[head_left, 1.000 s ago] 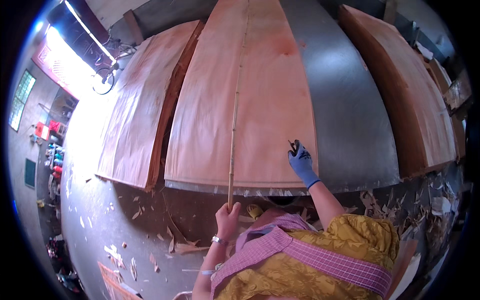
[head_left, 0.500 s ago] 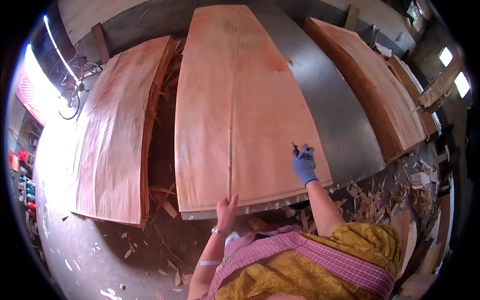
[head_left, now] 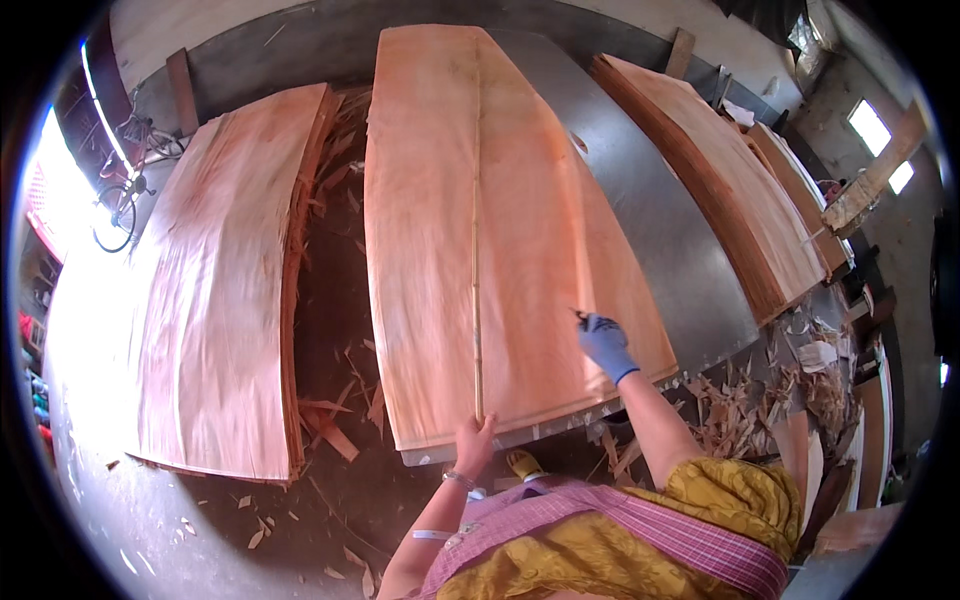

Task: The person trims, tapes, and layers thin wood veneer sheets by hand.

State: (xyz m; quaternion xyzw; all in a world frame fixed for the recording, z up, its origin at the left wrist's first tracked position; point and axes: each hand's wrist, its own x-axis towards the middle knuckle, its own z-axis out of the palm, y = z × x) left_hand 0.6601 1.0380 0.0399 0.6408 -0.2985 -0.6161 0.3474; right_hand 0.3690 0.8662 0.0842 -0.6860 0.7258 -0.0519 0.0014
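Note:
A broad, thin sheet of reddish wood veneer (head_left: pixel 425 250) lies on the metal-topped table (head_left: pixel 690 240) in front of me. Along its length runs a long, thin bamboo stick (head_left: pixel 477 250). My bare left hand (head_left: pixel 474 443) grips the stick's near end at the sheet's front edge. My right hand (head_left: pixel 606 347), in a blue-grey glove, is closed over the right part of the sheet. A small dark tool sticks out of its fingers; its kind is too small to make out. Close to that hand, a raised fold (head_left: pixel 578 230) runs lengthwise up the veneer.
Veneer stacks stand on the left (head_left: pixel 215 290) and the right (head_left: pixel 720 170). Torn wood scraps (head_left: pixel 750 400) litter the floor at right, with more chips at left. A bicycle (head_left: pixel 120 205) is at far left, near a bright opening. My foot in a yellow sandal (head_left: pixel 524 463) shows below the table's edge.
A lengthwise fold has risen in the veneer's right part, which lay flatter before. My gloved hand sits slightly lower in the picture. The view has shifted a little; my left hand still grips the stick.

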